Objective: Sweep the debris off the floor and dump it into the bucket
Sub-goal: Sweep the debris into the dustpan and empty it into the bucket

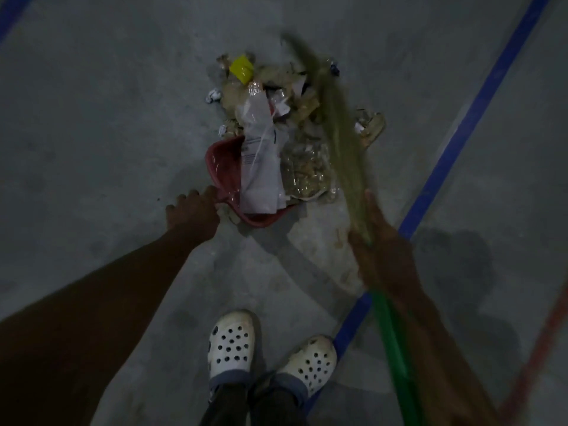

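A heap of debris [295,96] lies on the grey concrete floor: paper scraps, clear plastic wrap, brownish clumps and a yellow piece [242,69]. A red dustpan [224,162] sits at the heap's near edge with a long white wrapper [259,167] and plastic lying across it. My left hand [192,215] grips the dustpan's near left corner. My right hand [382,250] holds a broom with a green handle [392,339]; its pale, motion-blurred bristles [336,127] reach across the right side of the heap. No bucket is in view.
A blue tape line [455,146] runs diagonally across the floor on the right, passing under my right arm. A red line or cord [541,348] curves at the far right. My feet in white perforated clogs [232,342] stand at the bottom centre.
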`<state>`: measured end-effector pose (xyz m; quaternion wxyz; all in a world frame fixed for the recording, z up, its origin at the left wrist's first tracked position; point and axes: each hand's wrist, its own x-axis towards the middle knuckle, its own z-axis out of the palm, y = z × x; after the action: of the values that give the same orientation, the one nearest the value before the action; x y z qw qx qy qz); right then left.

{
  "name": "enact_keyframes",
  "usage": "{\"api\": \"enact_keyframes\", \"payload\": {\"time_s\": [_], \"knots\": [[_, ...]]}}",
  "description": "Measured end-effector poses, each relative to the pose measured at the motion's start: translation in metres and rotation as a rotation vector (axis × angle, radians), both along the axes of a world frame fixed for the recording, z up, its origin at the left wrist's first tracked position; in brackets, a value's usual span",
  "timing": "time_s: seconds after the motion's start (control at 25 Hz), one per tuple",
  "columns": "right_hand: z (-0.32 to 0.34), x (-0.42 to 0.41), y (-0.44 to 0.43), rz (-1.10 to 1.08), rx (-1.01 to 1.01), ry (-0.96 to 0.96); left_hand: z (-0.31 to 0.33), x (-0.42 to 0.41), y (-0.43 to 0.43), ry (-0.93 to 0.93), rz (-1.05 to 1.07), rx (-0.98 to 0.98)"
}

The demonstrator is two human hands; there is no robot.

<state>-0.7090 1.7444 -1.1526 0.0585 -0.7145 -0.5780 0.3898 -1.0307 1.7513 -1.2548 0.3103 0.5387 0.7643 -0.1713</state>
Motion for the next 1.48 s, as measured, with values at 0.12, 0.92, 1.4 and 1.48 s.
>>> {"api": "enact_keyframes", "payload": {"time_s": [0.12, 0.92, 1.4, 1.48], "knots": [[-0.030, 0.015, 0.069, -0.051, -0.007, -0.101, -0.010, -0.001, 0.002, -0.014, -0.012, 0.024], [-0.042, 0.016, 0.107, -0.067, -0.070, -0.063, -0.020, 0.010, 0.012, -0.016, 0.009, 0.081], [-0.117, -0.018, 0.075, 0.292, -0.170, -0.247, -0.037, 0.006, 0.022, 0.025, -0.053, 0.111], [-0.106, -0.022, 0.054, 0.310, -0.153, -0.196, -0.031, 0.008, 0.026, 0.035, -0.073, 0.107]]}}
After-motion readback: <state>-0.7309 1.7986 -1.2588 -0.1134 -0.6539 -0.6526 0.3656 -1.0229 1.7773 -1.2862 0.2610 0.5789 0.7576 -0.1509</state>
